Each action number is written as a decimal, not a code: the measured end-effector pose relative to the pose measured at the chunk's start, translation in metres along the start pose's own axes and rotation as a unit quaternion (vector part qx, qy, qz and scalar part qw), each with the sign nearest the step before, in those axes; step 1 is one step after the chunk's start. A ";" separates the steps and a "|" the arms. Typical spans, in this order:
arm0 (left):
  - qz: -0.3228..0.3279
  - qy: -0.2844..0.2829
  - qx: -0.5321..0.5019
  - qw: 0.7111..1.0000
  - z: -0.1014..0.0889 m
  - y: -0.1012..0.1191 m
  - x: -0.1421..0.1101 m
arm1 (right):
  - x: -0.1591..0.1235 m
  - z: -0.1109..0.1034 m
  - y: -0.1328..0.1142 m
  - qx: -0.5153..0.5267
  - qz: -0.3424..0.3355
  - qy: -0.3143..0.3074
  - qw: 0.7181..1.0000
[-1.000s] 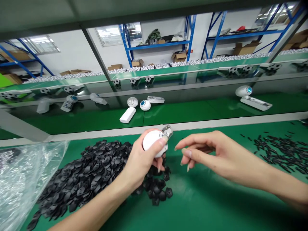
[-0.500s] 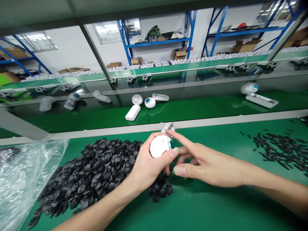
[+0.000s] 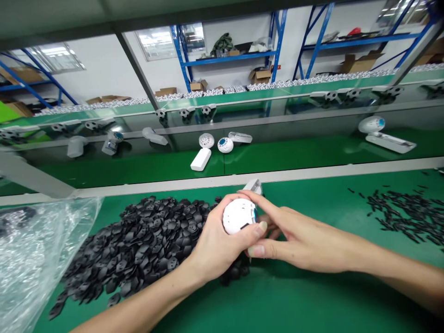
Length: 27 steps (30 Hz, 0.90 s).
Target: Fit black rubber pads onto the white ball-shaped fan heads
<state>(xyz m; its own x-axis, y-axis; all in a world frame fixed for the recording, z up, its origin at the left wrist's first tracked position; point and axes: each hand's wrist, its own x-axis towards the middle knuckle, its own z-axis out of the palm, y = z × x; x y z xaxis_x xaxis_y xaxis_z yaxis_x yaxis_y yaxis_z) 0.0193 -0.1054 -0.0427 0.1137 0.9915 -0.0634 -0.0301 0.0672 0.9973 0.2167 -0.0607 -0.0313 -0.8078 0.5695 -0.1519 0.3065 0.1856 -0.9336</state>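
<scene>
My left hand [image 3: 222,245] grips a round white plastic device [image 3: 238,216] from below, its thumb across the front. A small metal-and-white tab [image 3: 255,187] sticks out from behind the device. My right hand [image 3: 298,240] is pressed against the device's right side, with the index finger over the top and the thumb low beside my left thumb. Some of the device's edge is hidden by my fingers. Just under my hands lies a heap of black pentagonal pieces [image 3: 145,245].
Black strips [image 3: 402,212] lie scattered on the green mat [image 3: 294,296] at right. A clear plastic bag [image 3: 38,259] lies at left. On the raised green shelf [image 3: 294,159] sit a white bar [image 3: 200,159], a perforated dome [image 3: 206,140] and a blue-centred disc [image 3: 225,144].
My right hand has moved left from beside the device and now presses on it. The device has shifted slightly right, and the whole view has drifted a little.
</scene>
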 end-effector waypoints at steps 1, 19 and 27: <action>-0.003 -0.005 -0.005 1.000 -0.001 0.000 0.000 | -0.001 0.000 -0.001 -0.011 0.000 0.010 1.000; -0.064 -0.018 -0.129 0.989 -0.011 -0.005 0.012 | 0.000 0.045 0.033 -0.293 -0.058 0.023 0.954; -0.156 0.010 -0.288 0.945 -0.018 0.008 0.018 | -0.004 0.031 0.004 -0.032 -0.041 0.015 0.999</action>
<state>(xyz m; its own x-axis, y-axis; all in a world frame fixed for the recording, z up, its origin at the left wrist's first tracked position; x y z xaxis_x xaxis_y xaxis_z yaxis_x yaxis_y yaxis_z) 0.0028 -0.0847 -0.0361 0.1877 0.9151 -0.3570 -0.5348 0.4000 0.7443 0.2056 -0.0873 -0.0442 -0.8157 0.5747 -0.0656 0.2729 0.2823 -0.9197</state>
